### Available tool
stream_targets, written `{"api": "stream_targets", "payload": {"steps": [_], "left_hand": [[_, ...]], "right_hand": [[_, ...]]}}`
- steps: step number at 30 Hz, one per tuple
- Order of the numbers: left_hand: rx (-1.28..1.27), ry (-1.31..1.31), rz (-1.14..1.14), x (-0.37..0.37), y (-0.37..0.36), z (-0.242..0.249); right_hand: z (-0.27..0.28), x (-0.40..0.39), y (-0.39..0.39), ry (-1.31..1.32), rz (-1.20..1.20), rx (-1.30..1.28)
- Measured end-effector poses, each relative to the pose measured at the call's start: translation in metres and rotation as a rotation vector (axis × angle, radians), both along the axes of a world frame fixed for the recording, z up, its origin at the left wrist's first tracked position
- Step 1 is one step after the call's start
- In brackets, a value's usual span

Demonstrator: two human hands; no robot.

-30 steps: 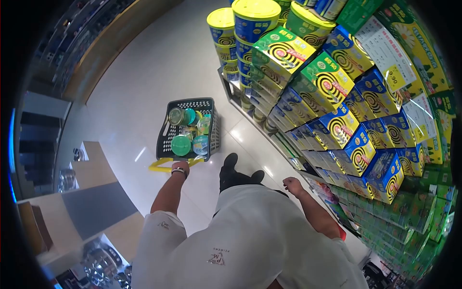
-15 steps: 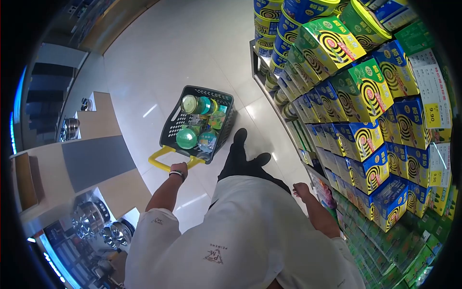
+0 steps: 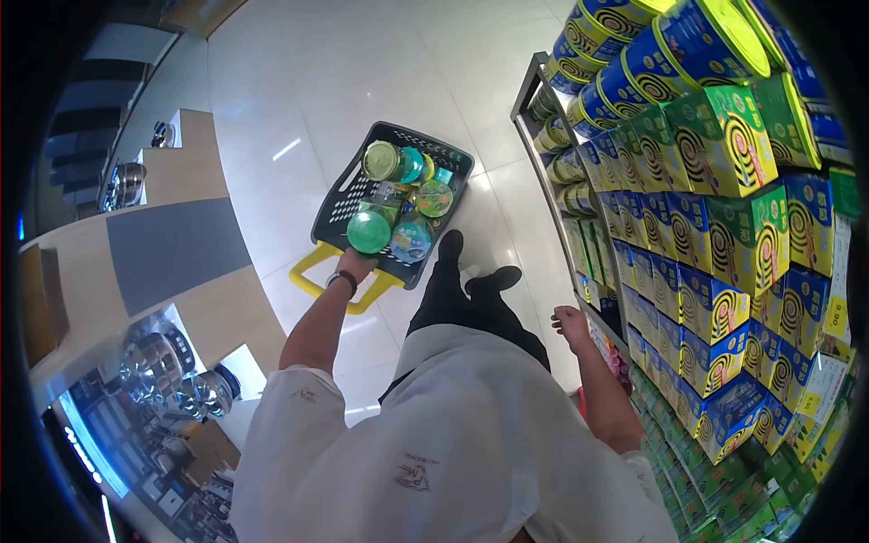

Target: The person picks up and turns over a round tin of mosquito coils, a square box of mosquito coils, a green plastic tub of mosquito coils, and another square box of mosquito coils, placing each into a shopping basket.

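Note:
My left hand (image 3: 356,263) is at the near edge of a dark perforated basket (image 3: 340,206), just past the outer bar of its yellow handle (image 3: 312,282). Its fingertips are hidden, so its grip cannot be made out. Close to it in the basket sits a green round-topped container (image 3: 368,232). Behind are a jar with a pale green lid (image 3: 382,160), a teal-lidded item (image 3: 412,166) and several other packages. My right hand (image 3: 570,327) hangs by the shelf with curled fingers and nothing visible in it.
Blue, green and yellow boxes (image 3: 715,308) and tubs (image 3: 665,59) fill the right shelving, whose dark frame (image 3: 529,86) rises beside the floor. At left, a wooden stepped display (image 3: 186,172) holds metal pots (image 3: 149,362). My dark shoes (image 3: 450,246) are right of the basket.
My left hand has gone from the handle's outer bar to the basket's near edge. The basket appears higher and farther right. My right hand remains curled, and the shelves have shifted in view.

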State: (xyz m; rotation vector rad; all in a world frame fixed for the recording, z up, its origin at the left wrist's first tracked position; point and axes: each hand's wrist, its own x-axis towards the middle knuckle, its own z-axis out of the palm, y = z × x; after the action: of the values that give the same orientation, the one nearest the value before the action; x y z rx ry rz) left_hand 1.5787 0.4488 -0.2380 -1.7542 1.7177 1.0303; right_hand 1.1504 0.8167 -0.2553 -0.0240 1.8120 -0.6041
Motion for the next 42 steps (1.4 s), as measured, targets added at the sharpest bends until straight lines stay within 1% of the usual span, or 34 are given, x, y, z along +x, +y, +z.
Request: {"api": "stream_targets", "payload": {"steps": [2,3,5,6,7,9,11,12,13,14,15,16,17,18,19,20,21,22,23,25,27,28,29,30,31,33,34,35,36,37,38,39,42], "left_hand": [[-0.134,-0.108,0.1,0.0,-0.019,-0.033],[-0.121,-0.109,0.104,-0.001,-0.024,-0.044],[-0.236,-0.154,0.154,-0.009,-0.039,-0.067],[-0.23,-0.215,0.175,-0.009,-0.045,-0.09],[-0.221,-0.215,0.172,-0.013,-0.048,-0.101],[-0.22,-0.318,0.344,-0.029,-0.053,-0.124],[-0.19,-0.395,0.427,-0.035,-0.056,-0.152],[-0.157,-0.447,0.416,-0.046,-0.06,-0.146],[-0.156,-0.499,0.359,-0.048,-0.062,-0.149],[-0.131,-0.553,0.278,-0.056,-0.067,-0.139],[-0.217,-0.57,0.103,-0.043,-0.065,-0.159],[-0.254,-0.516,0.152,-0.045,-0.063,-0.153],[-0.252,-0.521,0.117,-0.037,-0.063,-0.163],[-0.246,-0.542,0.156,-0.03,-0.066,-0.178],[-0.366,-0.568,0.181,-0.015,-0.062,-0.209],[-0.351,-0.523,0.191,-0.022,-0.062,-0.197],[-0.361,-0.526,0.255,-0.014,-0.064,-0.207],[-0.343,-0.506,0.293,-0.018,-0.065,-0.192],[-0.359,-0.495,0.278,-0.011,-0.071,-0.195],[-0.34,-0.46,0.297,-0.006,-0.086,-0.185],[-0.342,-0.395,0.296,0.0,-0.095,-0.164],[-0.301,-0.285,0.252,0.012,-0.102,-0.157],[-0.256,-0.164,0.193,0.008,-0.11,-0.151],[-0.229,-0.075,0.198,-0.001,-0.11,-0.13],[-0.201,0.014,0.198,-0.015,-0.102,-0.099],[0.045,0.574,0.46,-0.015,-0.096,-0.117],[0.218,0.68,0.443,-0.029,-0.09,-0.104],[0.389,0.775,0.428,-0.036,-0.077,-0.087],[0.39,0.778,0.395,-0.055,-0.056,-0.053],[0.387,0.781,0.37,-0.079,-0.03,-0.012],[0.446,0.783,0.34,-0.101,-0.002,0.033],[0.399,0.788,0.239,-0.118,0.02,0.051],[0.387,0.853,0.174,-0.165,0.082,0.095]], "right_hand": [[-0.003,0.015,0.007,-0.014,-0.006,0.067],[-0.01,0.021,0.016,-0.038,0.022,0.089],[-0.015,0.039,0.029,-0.064,0.018,0.119],[-0.017,0.047,0.032,-0.079,0.024,0.166],[-0.018,0.056,0.035,-0.079,0.012,0.202],[-0.017,0.073,0.04,-0.093,-0.045,0.22],[-0.015,0.09,0.04,-0.105,-0.073,0.237],[-0.013,0.101,0.039,-0.117,-0.117,0.217],[-0.013,0.109,0.039,-0.133,-0.121,0.215],[-0.015,0.118,0.037,-0.113,-0.102,0.2],[-0.026,0.127,0.041,-0.126,-0.122,0.175],[-0.027,0.133,0.034,-0.093,-0.067,0.184],[-0.026,0.139,0.026,-0.079,-0.05,0.194],[-0.042,0.148,0.029,-0.04,-0.021,0.18],[-0.043,0.151,0.022,0.069,0.115,0.156],[-0.032,0.151,0.007,0.101,0.12,0.134],[-0.015,0.148,-0.009,0.117,0.151,0.103],[-0.005,0.144,-0.015,0.14,0.117,0.104],[0.002,0.143,-0.023,0.154,0.133,0.088],[0.005,0.149,-0.038,0.165,0.143,0.055],[0.012,0.143,-0.044,0.215,0.199,0.034],[0.014,0.143,-0.047,0.211,0.224,0.054],[0.021,0.144,-0.054,0.236,0.295,0.032],[0.029,0.145,-0.059,0.268,0.351,0.023],[0.031,0.15,-0.064,0.279,0.375,0.004],[0.075,0.156,-0.082,0.323,0.4,-0.113],[0.091,0.159,-0.094,0.313,0.371,-0.143],[0.107,0.163,-0.101,0.362,0.34,-0.257],[0.11,0.167,-0.109,0.411,0.363,-0.303],[0.128,0.169,-0.114,0.427,0.354,-0.353],[0.141,0.171,-0.115,0.53,0.352,-0.445],[0.152,0.173,-0.115,0.632,0.347,-0.54],[0.208,0.169,-0.095,0.745,0.274,-0.521]]}}
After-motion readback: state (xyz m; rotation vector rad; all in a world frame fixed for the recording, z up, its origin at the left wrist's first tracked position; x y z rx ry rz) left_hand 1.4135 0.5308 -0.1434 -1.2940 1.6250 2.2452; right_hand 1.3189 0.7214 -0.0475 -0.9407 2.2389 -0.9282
